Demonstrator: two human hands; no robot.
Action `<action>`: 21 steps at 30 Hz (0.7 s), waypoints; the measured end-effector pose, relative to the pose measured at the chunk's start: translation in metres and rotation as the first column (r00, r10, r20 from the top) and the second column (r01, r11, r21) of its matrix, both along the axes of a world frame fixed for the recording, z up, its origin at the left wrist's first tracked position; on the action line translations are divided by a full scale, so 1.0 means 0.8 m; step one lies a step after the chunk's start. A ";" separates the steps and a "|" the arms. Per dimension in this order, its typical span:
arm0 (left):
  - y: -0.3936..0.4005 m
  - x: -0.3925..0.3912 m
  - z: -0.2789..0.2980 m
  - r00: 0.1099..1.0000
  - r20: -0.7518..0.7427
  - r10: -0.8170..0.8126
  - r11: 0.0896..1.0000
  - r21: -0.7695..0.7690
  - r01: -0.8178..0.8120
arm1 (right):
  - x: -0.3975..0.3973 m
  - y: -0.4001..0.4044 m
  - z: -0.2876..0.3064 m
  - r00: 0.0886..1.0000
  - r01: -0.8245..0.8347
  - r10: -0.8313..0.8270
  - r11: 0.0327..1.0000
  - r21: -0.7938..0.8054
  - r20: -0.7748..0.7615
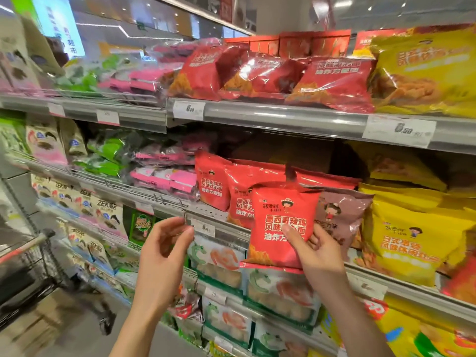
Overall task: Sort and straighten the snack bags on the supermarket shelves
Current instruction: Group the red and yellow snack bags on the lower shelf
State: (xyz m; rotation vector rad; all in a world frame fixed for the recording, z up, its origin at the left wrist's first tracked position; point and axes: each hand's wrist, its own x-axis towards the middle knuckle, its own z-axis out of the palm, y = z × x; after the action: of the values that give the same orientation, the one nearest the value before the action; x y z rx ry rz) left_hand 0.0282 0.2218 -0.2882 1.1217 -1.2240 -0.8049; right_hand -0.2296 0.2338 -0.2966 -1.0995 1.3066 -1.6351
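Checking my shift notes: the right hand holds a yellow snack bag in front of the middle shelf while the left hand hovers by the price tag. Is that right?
Not quite: the head view shows the right hand holding a red snack bag, not a yellow one, in front of the middle shelf. The left hand does hover by the price tag.

The right hand (pixel 315 249) covers the lower print of the red snack bag (pixel 282 222), which hides most of the brown bag (pixel 340 215) behind it, while the shelf bags (pixel 31 73) at upper left blur unreadably and the yellow bags (pixel 435 68) run off the right edge.
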 end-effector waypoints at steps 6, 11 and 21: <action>-0.051 0.003 0.008 1.000 0.015 -0.026 0.999 -0.020 0.026 | 0.028 -0.054 0.017 0.998 -0.049 0.048 0.999 -0.022 -0.030; -0.090 -0.003 0.002 0.992 -0.007 -0.126 0.992 0.007 0.126 | 0.048 -0.070 0.020 0.999 -0.002 0.001 1.000 -0.013 -0.036; -0.153 -0.004 0.001 0.820 -0.005 -0.572 0.817 0.094 0.570 | 0.120 -0.081 0.027 0.983 0.184 -0.183 0.982 0.033 -0.021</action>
State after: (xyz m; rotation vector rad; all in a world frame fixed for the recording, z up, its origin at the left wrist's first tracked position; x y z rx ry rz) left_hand 0.0252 0.0996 -0.2875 0.8315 -1.5881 -1.3163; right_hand -0.1339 0.1687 -0.2752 -0.9988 1.4795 -1.7316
